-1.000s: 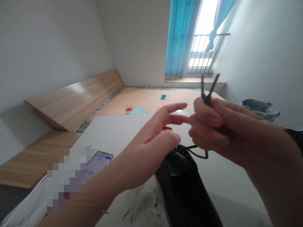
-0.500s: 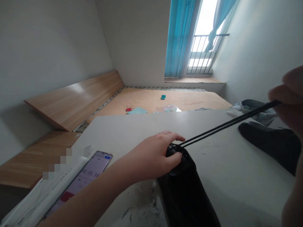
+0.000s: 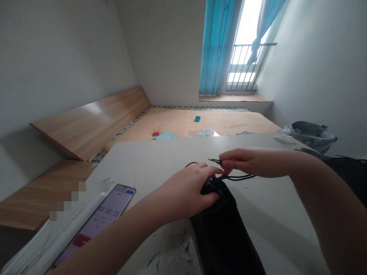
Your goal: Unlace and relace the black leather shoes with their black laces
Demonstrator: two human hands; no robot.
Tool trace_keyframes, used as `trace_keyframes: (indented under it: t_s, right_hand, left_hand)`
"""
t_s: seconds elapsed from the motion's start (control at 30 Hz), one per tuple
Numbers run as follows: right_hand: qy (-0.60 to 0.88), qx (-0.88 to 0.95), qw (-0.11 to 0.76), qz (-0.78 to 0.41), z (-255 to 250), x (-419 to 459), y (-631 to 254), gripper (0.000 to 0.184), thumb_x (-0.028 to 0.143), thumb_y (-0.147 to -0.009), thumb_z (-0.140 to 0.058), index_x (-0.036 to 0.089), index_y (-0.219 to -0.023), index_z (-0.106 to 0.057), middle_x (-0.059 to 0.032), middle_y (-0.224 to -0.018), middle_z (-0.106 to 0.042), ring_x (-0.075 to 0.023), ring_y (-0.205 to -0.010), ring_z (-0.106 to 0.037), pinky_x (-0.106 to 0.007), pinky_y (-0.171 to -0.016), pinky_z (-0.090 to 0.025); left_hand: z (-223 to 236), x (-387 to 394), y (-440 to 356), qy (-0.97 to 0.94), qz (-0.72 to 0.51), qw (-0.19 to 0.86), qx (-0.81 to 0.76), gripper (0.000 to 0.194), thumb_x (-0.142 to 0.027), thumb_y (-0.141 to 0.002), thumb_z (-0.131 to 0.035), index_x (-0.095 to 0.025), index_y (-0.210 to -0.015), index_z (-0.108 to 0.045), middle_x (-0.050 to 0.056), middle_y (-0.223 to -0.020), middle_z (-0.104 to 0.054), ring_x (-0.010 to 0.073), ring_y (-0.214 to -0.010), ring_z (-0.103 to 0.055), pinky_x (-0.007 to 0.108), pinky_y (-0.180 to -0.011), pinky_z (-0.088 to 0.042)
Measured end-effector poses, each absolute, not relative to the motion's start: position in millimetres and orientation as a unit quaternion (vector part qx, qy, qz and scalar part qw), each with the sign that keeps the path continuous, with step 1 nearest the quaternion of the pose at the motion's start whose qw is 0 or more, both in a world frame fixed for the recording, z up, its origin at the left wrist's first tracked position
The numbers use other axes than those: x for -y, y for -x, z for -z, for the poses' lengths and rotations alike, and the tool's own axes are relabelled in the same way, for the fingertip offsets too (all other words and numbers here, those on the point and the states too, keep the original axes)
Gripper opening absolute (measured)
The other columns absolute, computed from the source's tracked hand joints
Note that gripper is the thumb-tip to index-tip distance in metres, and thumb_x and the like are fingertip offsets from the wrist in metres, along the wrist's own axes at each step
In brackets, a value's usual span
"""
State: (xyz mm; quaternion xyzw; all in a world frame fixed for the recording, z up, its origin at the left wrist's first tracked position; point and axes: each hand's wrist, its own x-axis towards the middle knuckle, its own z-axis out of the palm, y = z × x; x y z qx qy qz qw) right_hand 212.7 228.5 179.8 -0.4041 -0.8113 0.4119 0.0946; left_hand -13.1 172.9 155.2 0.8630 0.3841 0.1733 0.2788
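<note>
A black shoe (image 3: 229, 233) lies on the white table at the bottom middle, pointing away from me. My left hand (image 3: 197, 187) grips its far end, thumb pressed on the lacing area and fingers curled over the other side. Black shoelaces (image 3: 241, 177) come out of that end and loop to the right. Just beyond, my right hand (image 3: 239, 162) pinches the laces, their tips poking out leftward past the fingertips. Part of the lacing is hidden by the fingers. A second black shoe (image 3: 344, 168) sits at the right, partly behind my right forearm.
A phone (image 3: 100, 221) showing a running timer lies left of my left forearm, beside clear plastic packaging (image 3: 65, 233). Near the white table's (image 3: 149, 160) far right corner are a small white packet (image 3: 284, 139) and a grey bag (image 3: 312, 133). A bed (image 3: 172, 118) stands beyond.
My right hand has come in from the far right to beside my left hand, bringing the lace ends. The laces went from taut to slack and looped. My left hand stays on the shoe.
</note>
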Motion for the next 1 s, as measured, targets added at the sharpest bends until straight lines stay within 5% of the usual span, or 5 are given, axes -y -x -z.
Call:
trace_keyframes:
  t_s: [0.2,0.37,0.5,0.7,1.0]
  right_hand:
    - [0.335,0.822,-0.034,-0.459,-183,-224,-199,0.03,0.04,-0.095,-0.045,0.019,-0.079,-0.06,0.0001,-0.07,-0.058,-0.0119,-0.063,-0.048,-0.023,-0.059,-0.04]
    - [0.309,0.735,-0.085,-0.597,-180,-227,-201,0.032,0.046,-0.094,-0.045,0.019,-0.08,-0.053,0.0031,-0.065,-0.053,-0.0069,-0.047,-0.027,-0.021,-0.041,-0.019]
    - [0.308,0.709,-0.032,-0.633,-178,-228,-196,0.037,0.049,-0.092,-0.05,0.017,-0.074,-0.052,0.0038,-0.061,-0.047,-0.0056,-0.046,-0.025,-0.021,-0.04,-0.016]
    - [0.321,0.694,0.181,-0.618,-190,-212,-178,0.042,0.056,-0.088,-0.054,0.018,-0.071,-0.051,0.0076,-0.055,-0.032,-0.0071,-0.048,-0.021,-0.02,-0.041,-0.017]
    - [0.29,0.769,0.118,-0.556,-199,-172,-150,0.031,0.038,-0.096,-0.044,0.016,-0.077,-0.056,0.0022,-0.069,-0.044,-0.0098,-0.063,-0.037,-0.024,-0.057,-0.032]
  left_hand:
    - [-159,-176,12,-0.859,-0.163,0.293,-0.387,0.03,-0.026,-0.078,-0.065,-0.024,-0.108,-0.065,0.006,-0.111,-0.063,0.0258,-0.109,-0.054,0.038,-0.094,-0.045]
    - [-159,-176,13,-0.839,-0.12,0.316,-0.425,0.035,-0.04,-0.08,-0.063,-0.023,-0.111,-0.062,0.007,-0.11,-0.063,0.0276,-0.104,-0.057,0.04,-0.086,-0.048]
    - [-157,-177,14,-0.835,-0.113,0.325,-0.428,0.034,-0.043,-0.082,-0.061,-0.025,-0.111,-0.062,0.004,-0.107,-0.066,0.0248,-0.095,-0.062,0.035,-0.078,-0.049]
    - [-155,-177,15,-0.832,-0.121,0.312,-0.443,0.038,-0.048,-0.078,-0.063,-0.022,-0.106,-0.063,0.008,-0.111,-0.067,0.029,-0.101,-0.061,0.037,-0.08,-0.048]
    - [-159,-179,6,-0.838,-0.107,0.351,-0.403,0.023,-0.033,-0.076,-0.067,-0.021,-0.095,-0.072,0.001,-0.09,-0.072,0.0222,-0.083,-0.065,0.029,-0.072,-0.05]
